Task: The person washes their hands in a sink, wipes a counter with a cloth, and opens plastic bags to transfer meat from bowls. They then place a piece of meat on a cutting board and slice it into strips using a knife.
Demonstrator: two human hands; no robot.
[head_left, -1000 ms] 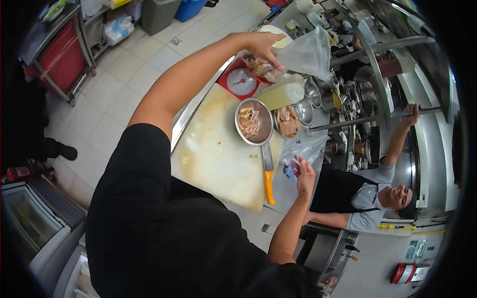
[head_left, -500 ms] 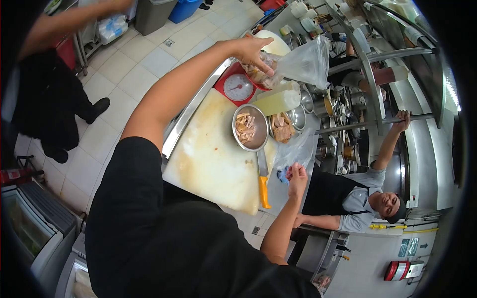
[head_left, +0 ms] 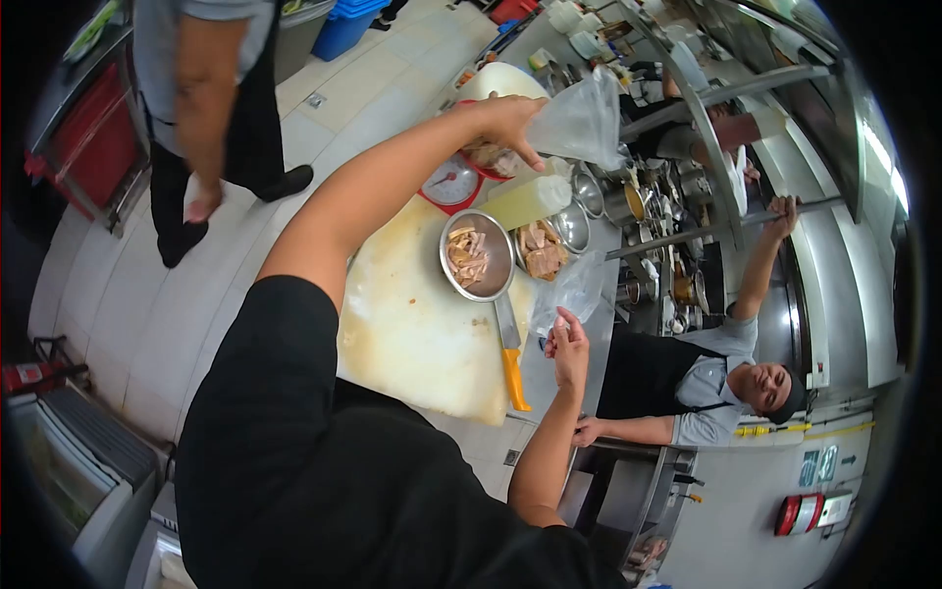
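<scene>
Left hand point(head_left: 510, 126) at clear bag point(head_left: 577, 120), thumb and fingers apart, likely steadying it over red scale point(head_left: 451, 184) by tabletop's point(head_left: 541, 373) left edge. Right hand point(head_left: 567, 349) curled above near-right corner; can't tell if pinching anything.

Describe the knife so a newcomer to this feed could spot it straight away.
Find the big pale cutting board. At its edge nearest the right hand, just below the steel bowl in the picture, lies the knife, blade toward that bowl. Its bright yellow-orange handle sets it apart from the pale board and plain steel around it.
</scene>
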